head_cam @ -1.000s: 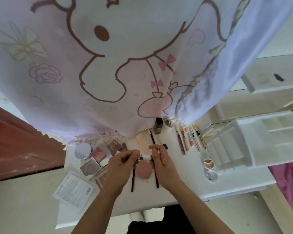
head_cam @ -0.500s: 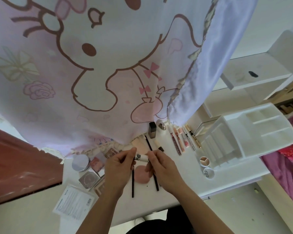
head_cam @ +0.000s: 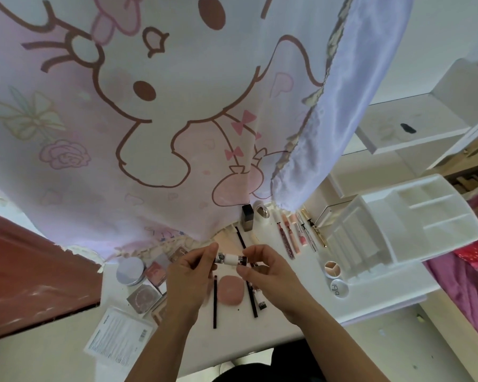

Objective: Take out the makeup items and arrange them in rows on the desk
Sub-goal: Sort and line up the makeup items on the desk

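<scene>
Worktop (head_cam: pixel 232 334): curtain (head_cam: pixel 177 106) drapes your far edge | organizer (head_cam: pixel 398 224) fills right end | bare strip along near edge | left hand (head_cam: pixel 188 279), right hand (head_cam: pixel 271 277) fingers (head_cam: pixel 211 250) pinch one tube (head_cam: pixel 230 259).

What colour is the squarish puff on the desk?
Pink; the puff shows best in the head view.

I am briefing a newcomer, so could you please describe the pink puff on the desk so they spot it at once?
Find the white desk bearing the white organizer. Just below the left hand and right hand, which pinch a small tube, lies the pink puff between two dark pencils. It alone is a plain, rounded pink pad.
</scene>
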